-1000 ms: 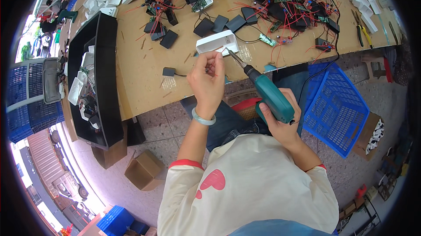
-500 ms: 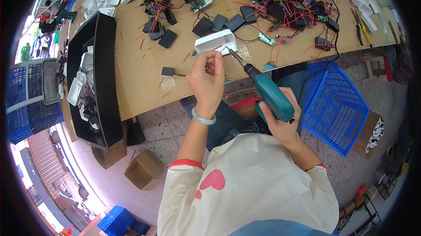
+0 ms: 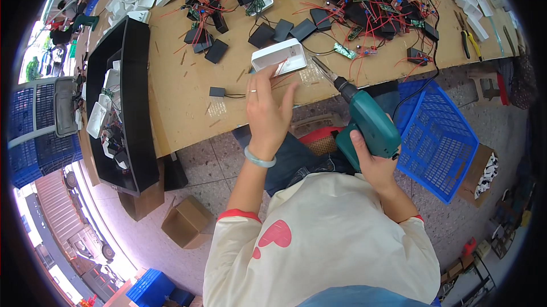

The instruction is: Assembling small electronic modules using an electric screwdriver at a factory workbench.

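My left hand point(image 3: 268, 113) is open, palm down, thumb apart from the fingers. Its fingertips reach the near side of a white rectangular plastic housing point(image 3: 278, 55), which lies open side up on the table; whether they touch it is unclear. Thin red wires show beside the fingers. My right hand point(image 3: 373, 161) grips a green pistol-shaped power tool point(image 3: 370, 119) with a black nose and long narrow metal tip. That tip points up and left, just right of the housing and apart from it. A small black box on a cable point(image 3: 217, 91) lies left of my left hand.
Black boxes point(image 3: 283, 30) and circuit boards with red wires point(image 3: 364, 13) crowd the table's far side. A long black bin point(image 3: 137, 107) stands at left, holding white housings. Pliers point(image 3: 472, 45) lie at far right; a blue crate point(image 3: 439, 139) stands below the table's right edge.
My left hand has gone from pinched fingers to spread ones, slightly lower and left. The tool in my right hand has moved right and down, its tip away from the housing.
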### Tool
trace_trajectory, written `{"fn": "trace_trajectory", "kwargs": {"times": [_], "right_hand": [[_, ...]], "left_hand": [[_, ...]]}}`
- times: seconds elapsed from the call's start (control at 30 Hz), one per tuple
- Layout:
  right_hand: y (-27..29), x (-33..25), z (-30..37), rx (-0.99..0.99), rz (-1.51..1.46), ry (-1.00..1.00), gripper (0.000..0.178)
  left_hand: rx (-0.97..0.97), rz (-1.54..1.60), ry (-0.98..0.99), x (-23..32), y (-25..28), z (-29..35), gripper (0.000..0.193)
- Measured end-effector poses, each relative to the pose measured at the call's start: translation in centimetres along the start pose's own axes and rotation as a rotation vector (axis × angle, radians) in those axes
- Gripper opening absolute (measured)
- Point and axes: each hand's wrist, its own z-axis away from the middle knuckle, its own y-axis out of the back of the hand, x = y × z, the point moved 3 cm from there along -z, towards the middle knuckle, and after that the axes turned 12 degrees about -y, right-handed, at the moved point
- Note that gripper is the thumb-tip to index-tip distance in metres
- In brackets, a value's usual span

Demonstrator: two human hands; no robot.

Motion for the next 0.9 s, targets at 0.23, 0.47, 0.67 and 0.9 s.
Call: {"fn": "trace_trajectory", "kwargs": {"times": [0.23, 0.47, 0.67, 0.9], "right_hand": [[0.5, 0.4, 0.5, -0.002, -0.035, -0.118, 0.024], [0.7, -0.4, 0.7, -0.020, -0.012, -0.054, 0.025], [0.1, -0.7, 0.5, -0.012, -0.019, -0.039, 0.023], [-1.4, -0.4, -0.4, -0.001, 0.012, -0.006, 0.021]], "left_hand": [[-0.080, -0.080, -0.120, -1.1, 0.5, 0.8, 0.021], [-0.067, -0.063, -0.113, 0.2, 0.6, -0.1, 0.010], [-0.181, -0.099, -0.142, -0.4, 0.4, -1.1, 0.007], [-0.172, -0.321, -0.237, -0.9, -1.0, -2.9, 0.010]]}}
